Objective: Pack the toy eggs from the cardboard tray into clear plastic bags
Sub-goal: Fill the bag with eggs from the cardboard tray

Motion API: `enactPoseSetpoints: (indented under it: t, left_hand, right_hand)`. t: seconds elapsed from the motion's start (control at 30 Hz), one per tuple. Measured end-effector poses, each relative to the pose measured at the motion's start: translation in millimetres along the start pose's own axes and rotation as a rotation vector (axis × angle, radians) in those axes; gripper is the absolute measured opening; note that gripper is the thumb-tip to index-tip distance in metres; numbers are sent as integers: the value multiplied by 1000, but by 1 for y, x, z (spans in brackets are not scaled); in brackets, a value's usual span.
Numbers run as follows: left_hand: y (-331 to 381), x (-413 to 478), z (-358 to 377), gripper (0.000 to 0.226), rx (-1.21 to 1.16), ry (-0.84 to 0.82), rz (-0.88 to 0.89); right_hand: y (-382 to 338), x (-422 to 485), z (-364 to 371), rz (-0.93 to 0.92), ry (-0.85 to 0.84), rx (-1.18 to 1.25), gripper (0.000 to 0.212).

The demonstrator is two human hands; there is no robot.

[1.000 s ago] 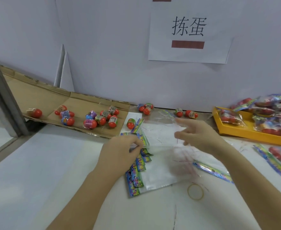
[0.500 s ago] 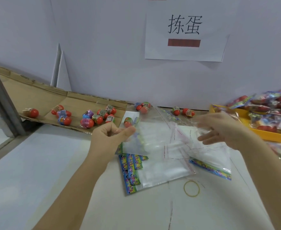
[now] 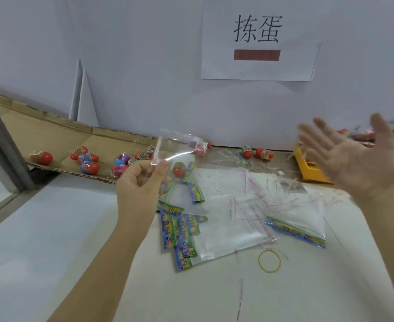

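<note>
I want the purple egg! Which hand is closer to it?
Left. The left hand, pinching a bag, is just right of the purple egg; the right hand is far off right.

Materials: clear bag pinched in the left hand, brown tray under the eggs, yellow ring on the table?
The clear bag: thin glossy plastic film, see-through, creased. The brown tray: matte cardboard, likely corrugated, ragged edges. The yellow ring: probably a rubber band, thin limp loop.

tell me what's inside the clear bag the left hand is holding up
Nothing shows inside the clear bag pinched by the left hand; the red toy egg seen through it lies on the table behind. The corner under the fingers is hidden.
</note>
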State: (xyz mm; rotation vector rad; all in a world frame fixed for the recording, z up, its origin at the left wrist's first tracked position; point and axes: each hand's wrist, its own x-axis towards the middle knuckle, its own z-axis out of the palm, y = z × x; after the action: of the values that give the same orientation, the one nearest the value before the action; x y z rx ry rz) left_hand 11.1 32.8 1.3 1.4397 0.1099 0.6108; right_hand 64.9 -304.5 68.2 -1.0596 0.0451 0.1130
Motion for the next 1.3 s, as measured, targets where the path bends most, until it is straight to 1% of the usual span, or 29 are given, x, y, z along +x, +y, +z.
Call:
enactPoseSetpoints:
  t: [0.03,0.07,0.1,0.13,0.17,0.23,0.27,0.3,0.33,0.37,0.4,0.43,0.47,0.5,0.53,0.57,0.6,0.63,0.67,0.7,0.73,0.77,0.83,0.93,1.0,1.07,1.13,1.23,1.3]
  left_hand:
    - [0,-1,0,16,3,-3,20]
    - [1,-2,1,15,6,-9,33]
    - [1,-2,2,13,10,-16,44]
    - [1,-3,2,11,17,-20,48]
    - [1,-3,2,9,23,-20,50]
    - [2,-3,1,6,29,-15,57]
    - [2,-3,1,5,32,-12,62]
    - [2,-3,1,4,36,-10,68]
    - [3,-4,1,3,39,-11,72]
    - [3,-5,2,3,39,-15,79]
    - [3,-6,2,3,37,-19,87]
    - [3,-7,3,4,39,-18,103]
    - [3,-8,4,5,38,-19,124]
    - [3,-10,6,4,49,-22,164]
    - [3,-13,7,3,77,-24,218]
    - [3,-16,8,8,143,-16,316]
    - [3,-19,9,11,226,-20,459]
    - [1,-21,9,10,334,-31,643]
    - [-1,-23,9,7,438,-49,820]
    - [-3,-24,10,12,523,-57,962]
    - [-4,-25,11,17,580,-64,1055]
    - [-4,-25,12,18,629,-66,1116]
    - [-2,-27,16,13,691,-98,1186]
    - [3,-30,20,12,744,-234,1157]
    - [5,-35,18,24,652,-390,962]
    - [10,-40,16,26,413,-459,664]
    - [13,-42,15,20,246,-386,518]
    - [16,-38,16,15,271,-259,551]
    - [14,-39,18,17,299,-249,556]
  right_hand:
    - [-3,-5,-1,-18,15,-180,48]
    - [-8,-10,-6,64,-26,-370,47]
    - [-12,-7,-14,76,-15,-649,38]
    - [-15,-12,-7,84,117,-864,28]
    - [-20,-12,-7,109,99,-852,30]
    - [-30,-23,0,273,-182,-662,63]
    - [-29,-27,3,272,-178,-721,68]
    - [-30,-24,1,304,-161,-800,62]
    - [-23,-21,3,257,-144,-963,54]
    - [-20,-17,2,232,-223,-1029,53]
    - [-20,-18,5,202,-369,-909,58]
    - [-20,-24,9,162,-456,-601,63]
    - [-21,-24,16,219,-491,-344,62]
    - [-14,-18,26,292,-527,-185,59]
    - [-5,-15,37,248,-470,-277,56]
    - [8,-14,47,127,-279,-468,53]
    - [24,-17,56,71,-191,-546,52]
    - [34,-20,71,116,-219,-521,55]
    - [47,-26,86,206,-344,-478,59]
    - [56,-33,99,252,-427,-469,62]
    - [65,-37,109,243,-445,-500,65]
    - [74,-38,116,210,-402,-511,66]
    - [93,-36,125,150,-277,-495,54]
    - [109,-37,126,154,-195,-317,27]
    - [106,-36,124,112,-181,-275,21]
    - [99,-34,123,53,-207,-305,19]
    - [95,-32,121,4,-219,-360,16]
    - [93,-33,120,-61,-193,-487,9]
    - [93,-35,120,-103,-173,-552,11]
